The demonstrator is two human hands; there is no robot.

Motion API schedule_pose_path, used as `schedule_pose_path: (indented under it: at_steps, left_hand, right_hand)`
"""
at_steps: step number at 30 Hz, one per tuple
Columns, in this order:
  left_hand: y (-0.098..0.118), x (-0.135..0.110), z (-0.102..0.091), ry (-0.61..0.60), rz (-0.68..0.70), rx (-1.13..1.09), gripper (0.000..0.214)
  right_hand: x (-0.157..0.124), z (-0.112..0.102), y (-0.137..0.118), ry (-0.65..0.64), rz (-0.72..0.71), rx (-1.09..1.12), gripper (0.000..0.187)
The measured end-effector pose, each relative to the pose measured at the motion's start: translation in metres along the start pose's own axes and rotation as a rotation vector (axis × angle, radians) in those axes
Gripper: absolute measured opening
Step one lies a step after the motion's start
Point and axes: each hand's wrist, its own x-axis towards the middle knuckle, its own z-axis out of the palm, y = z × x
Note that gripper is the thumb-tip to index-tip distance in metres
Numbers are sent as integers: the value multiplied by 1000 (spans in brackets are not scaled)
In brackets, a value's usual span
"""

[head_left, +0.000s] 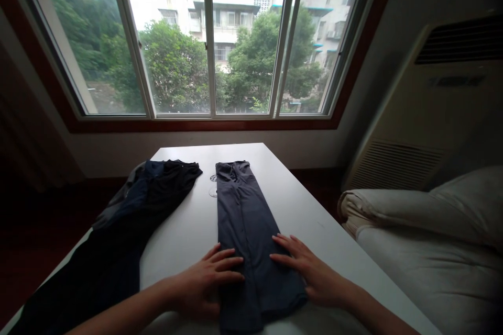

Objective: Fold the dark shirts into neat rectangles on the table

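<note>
A pair of dark grey-blue trousers (245,220) lies lengthwise on the white table (275,167), folded into a long narrow strip with its waistband at the far end. My left hand (208,277) rests on the left edge of the trousers near their close end, fingers spread over the cloth. On the opposite edge, my right hand (304,267) lays its outstretched fingertips on the fabric. Neither hand grips the cloth. The lower end of the trousers runs toward the bottom of the view, slightly flared to the right.
Several dark garments (149,204) in black, navy and grey lie along the table's left side and hang over its edge. A pale sofa (428,230) stands to the right. Behind it is a tall air conditioner (440,104). A wide window (212,42) fills the wall ahead.
</note>
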Motion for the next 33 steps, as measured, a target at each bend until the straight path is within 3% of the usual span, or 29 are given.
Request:
schedule_pose_path:
  at_steps: [5, 8, 10, 13, 16, 20, 30, 33]
  left_hand:
    - [-14, 16, 30, 174, -76, 92, 52]
    - [-25, 18, 31, 236, -157, 105, 49]
    - [-25, 15, 25, 228, -199, 72, 56]
    - [-16, 7, 14, 142, -101, 20, 83]
    - [-7, 0, 6, 86, 21, -12, 75]
    - [-9, -3, 0, 60, 78, -57, 71]
    - [3, -2, 5, 76, 48, 20, 94]
    - [0, 1, 16, 128, 18, 74, 85]
  right_hand:
    - [16, 14, -7, 104, -53, 42, 42]
    - [16, 8, -12, 100, -101, 126, 36]
    - [15, 5, -17, 93, -111, 156, 37]
    - [16, 3, -23, 81, -105, 140, 33]
    - [19, 3, -23, 85, -114, 134, 29]
    - [21, 2, -13, 111, -84, 234, 27]
    - [20, -6, 0, 120, -40, 344, 32]
    - [21, -3, 2, 136, -47, 373, 32]
